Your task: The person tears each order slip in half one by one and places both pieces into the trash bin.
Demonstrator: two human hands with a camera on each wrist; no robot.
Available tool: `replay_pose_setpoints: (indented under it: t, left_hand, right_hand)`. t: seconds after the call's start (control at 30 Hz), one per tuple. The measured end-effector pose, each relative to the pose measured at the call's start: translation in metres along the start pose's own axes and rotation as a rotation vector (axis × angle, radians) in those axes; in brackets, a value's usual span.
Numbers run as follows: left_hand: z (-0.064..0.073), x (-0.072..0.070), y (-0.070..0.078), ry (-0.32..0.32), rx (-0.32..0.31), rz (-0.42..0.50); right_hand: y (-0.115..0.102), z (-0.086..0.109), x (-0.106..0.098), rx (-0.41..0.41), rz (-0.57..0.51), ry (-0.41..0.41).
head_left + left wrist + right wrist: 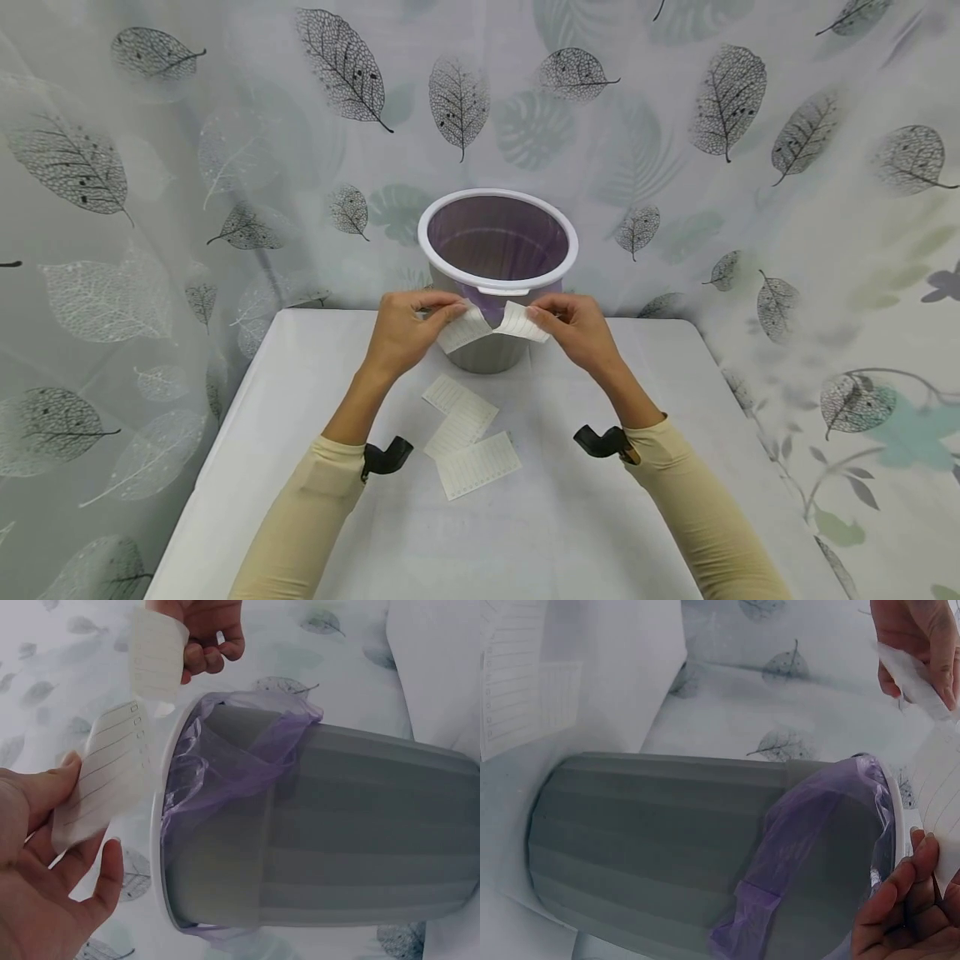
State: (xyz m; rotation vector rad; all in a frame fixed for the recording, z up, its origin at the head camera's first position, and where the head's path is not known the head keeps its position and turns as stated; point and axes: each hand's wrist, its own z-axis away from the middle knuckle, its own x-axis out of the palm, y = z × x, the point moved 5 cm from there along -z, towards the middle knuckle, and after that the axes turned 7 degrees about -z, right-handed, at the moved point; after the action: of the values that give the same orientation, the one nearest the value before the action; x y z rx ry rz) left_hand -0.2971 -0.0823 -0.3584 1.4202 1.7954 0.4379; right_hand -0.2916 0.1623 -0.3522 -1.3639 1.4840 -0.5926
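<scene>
In the head view my left hand (pixel 405 333) pinches one part of a lined slip of paper (pixel 463 330), between thumb and fingers. My right hand (pixel 579 332) pinches the other part, a lined paper piece (pixel 522 323). A V-shaped tear opens between the two parts, which come close together at its lower point. Both hands are held in front of the rim of a grey trash bin (pixel 487 357). A purple bin liner (pixel 225 761) hangs over the bin's white rim (pixel 517 283). The left wrist view shows checkbox marks along the left hand's paper.
Several lined paper sheets (pixel 478 463) lie overlapping on the white table (pixel 562 517), nearer than the bin. Leaf-patterned curtain cloth (pixel 300 167) stands behind and at both sides. A black wrist camera (pixel 387 456) is on the left wrist, another camera (pixel 597 442) on the right.
</scene>
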Motion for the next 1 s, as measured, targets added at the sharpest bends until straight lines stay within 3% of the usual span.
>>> replay_pose_setpoints:
  t: [0.23, 0.43, 0.77, 1.0]
  left_hand:
    - [-0.004, -0.005, 0.0, 0.021, -0.034, -0.021]
    - [-0.019, -0.01, 0.004, 0.026, -0.06, 0.002]
    - [-0.073, -0.009, -0.005, 0.02, -0.211, 0.049]
    - [-0.109, 0.003, -0.021, -0.002, -0.233, -0.093]
  right_hand:
    - [0.032, -0.007, -0.013, 0.023, -0.007, 0.034]
    - [0.026, -0.014, -0.022, -0.017, -0.046, 0.043]
    - [0.002, -0.057, -0.041, -0.068, -0.03, 0.15]
    - [0.009, -0.09, -0.045, -0.007, 0.136, 0.213]
